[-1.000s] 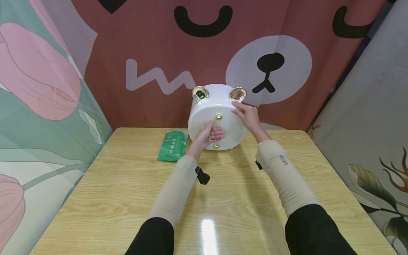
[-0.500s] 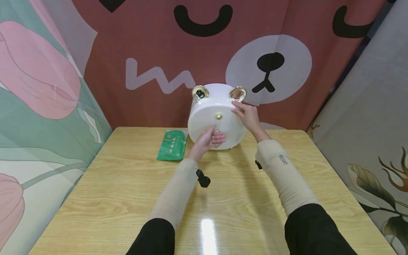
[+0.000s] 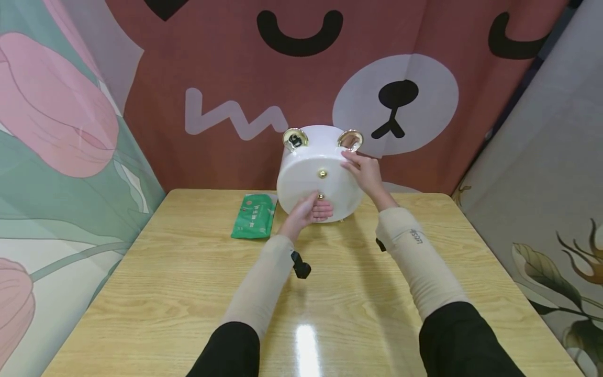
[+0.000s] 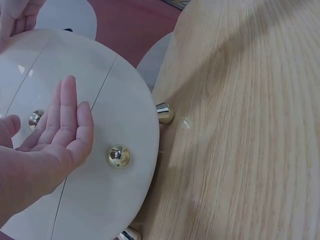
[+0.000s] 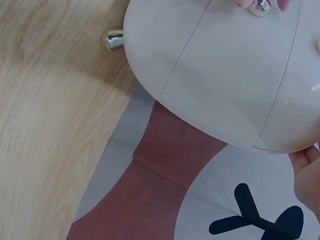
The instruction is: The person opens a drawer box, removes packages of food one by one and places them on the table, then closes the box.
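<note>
Clearly, the white round box (image 3: 347, 192) stands upright near the far edge of the wooden table (image 3: 188, 293), its front face toward the person; the left hand (image 3: 308, 211) is held before the lower part of that face, fingers nearly straight and thumb spread away from them, so the grip is loose and closed round nothing; the middle gold knob (image 3: 321, 197) shows between thumb and fingers, though whether skin touches it I cannot tell; the upper gold knob (image 3: 322, 174) sits above the hand, and the left wrist view shows the lower gold knob (image 4: 118, 156) beside the fingers, nearer the gold foot (image 4: 165, 113); the right hand (image 3: 368, 174) holds the box by its upper right rim, thumb on the front and fingers bent over the edge, just below the right gold ear (image 3: 350, 140); the left gold ear (image 3: 295, 139) is well apart from both hands; a green packet (image 3: 253, 216) lies flat on the table just left of the box; behind everything hangs a bear-print curtain (image 3: 221, 63), and beige sleeves (image 3: 259, 285) cover both forearms
</note>
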Tool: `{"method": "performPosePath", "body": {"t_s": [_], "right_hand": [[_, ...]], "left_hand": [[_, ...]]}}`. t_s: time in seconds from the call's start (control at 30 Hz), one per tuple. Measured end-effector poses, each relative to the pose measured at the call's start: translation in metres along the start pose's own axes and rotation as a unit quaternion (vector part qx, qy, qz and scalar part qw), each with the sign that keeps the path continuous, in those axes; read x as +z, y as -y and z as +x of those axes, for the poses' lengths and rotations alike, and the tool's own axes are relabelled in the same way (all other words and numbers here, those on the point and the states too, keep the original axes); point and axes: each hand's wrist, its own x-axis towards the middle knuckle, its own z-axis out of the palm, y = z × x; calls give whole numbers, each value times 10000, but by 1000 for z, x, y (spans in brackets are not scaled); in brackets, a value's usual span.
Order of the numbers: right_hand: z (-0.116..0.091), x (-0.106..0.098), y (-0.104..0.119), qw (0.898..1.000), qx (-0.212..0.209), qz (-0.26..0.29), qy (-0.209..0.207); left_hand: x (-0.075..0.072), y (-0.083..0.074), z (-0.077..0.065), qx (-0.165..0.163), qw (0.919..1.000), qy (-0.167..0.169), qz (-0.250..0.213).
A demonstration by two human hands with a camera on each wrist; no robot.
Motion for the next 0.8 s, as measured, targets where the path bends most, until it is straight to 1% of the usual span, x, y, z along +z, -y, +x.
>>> {"method": "performPosePath", "body": {"t_s": [0.23, 0.6, 0.8], "right_hand": [[-1, 0, 1, 10000, 32, -3, -30], [-1, 0, 2, 10000, -17, -24, -66], [-2, 0, 2, 9999, 73, -71, 1]], "left_hand": [[1, 1, 3, -33, 10000, -30, 71], [2, -1, 3, -86, 9999, -77, 110], [5, -2, 2, -46, 9999, -114, 59]]}}
